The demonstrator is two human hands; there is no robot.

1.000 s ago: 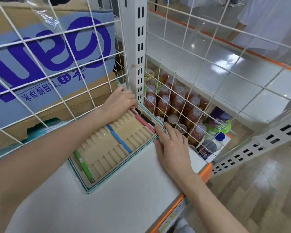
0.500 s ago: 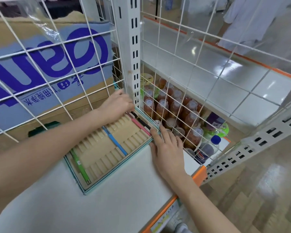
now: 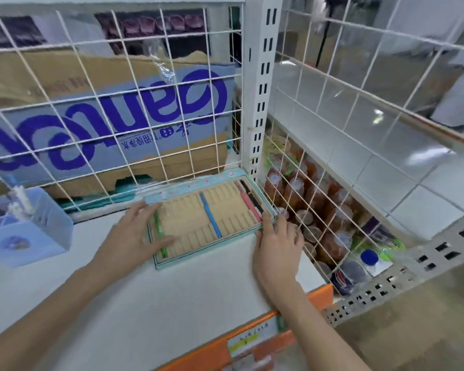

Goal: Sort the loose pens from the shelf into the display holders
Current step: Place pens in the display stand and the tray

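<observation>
A flat teal-edged pen display tray [image 3: 198, 257] with beige grooved slots lies on the white shelf, against the wire grid. It holds a green pen [image 3: 159, 231] at its left side, a blue pen [image 3: 210, 214] in the middle, and a pink pen [image 3: 248, 203] and a black pen [image 3: 251, 196] at its right. My left hand [image 3: 134, 236] rests on the tray's left edge with straight fingers, thumb lying over the green pen. My right hand [image 3: 276, 242] touches the tray's front right corner, fingers relaxed.
A pale blue plastic holder [image 3: 30, 236] with white items stands at the left of the shelf. A cardboard box [image 3: 113, 124] sits behind the wire grid [image 3: 158, 103]. Bottled drinks [image 3: 306, 199] fill the rack to the right. An orange strip [image 3: 252, 341] marks the shelf's front edge.
My left hand has moved from the tray's far right corner to its left edge. The view has swung so the tray lies squarer to me. My right hand stays at the front right corner.
</observation>
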